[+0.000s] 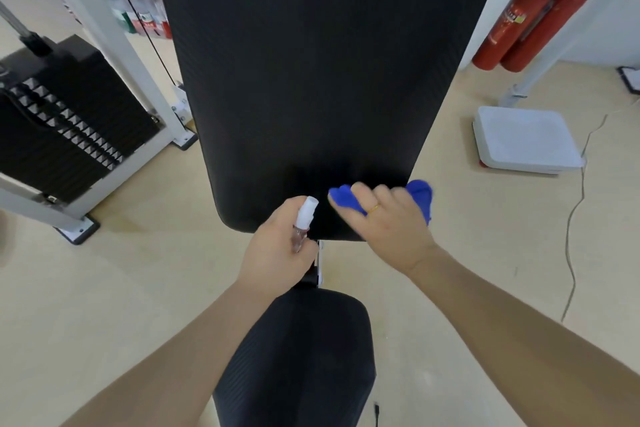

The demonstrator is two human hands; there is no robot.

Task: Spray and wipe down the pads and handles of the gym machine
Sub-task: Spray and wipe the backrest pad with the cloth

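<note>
Right hand point(391, 222) presses crumpled blue cloth point(420, 196) onto long black ribbed back pad point(311, 80) for wiping; left hand point(277, 246) clasps small clear spray bottle point(304, 218), ready

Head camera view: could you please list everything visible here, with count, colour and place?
back pad: one, black, centre, running up the frame
seat pad: one, black, bottom centre
cloth: one, blue, at the back pad's lower edge under the right hand
spray bottle: one, white top with clear body, in the left hand
weight stack: one, black, left
frame post: one, white, left of the back pad
fire extinguishers: two, red, upper right by the wall
scale-like platform: one, white, floor right
cable: one, pale, floor right
left hand: gripping the bottle
right hand: pressing the cloth
</note>
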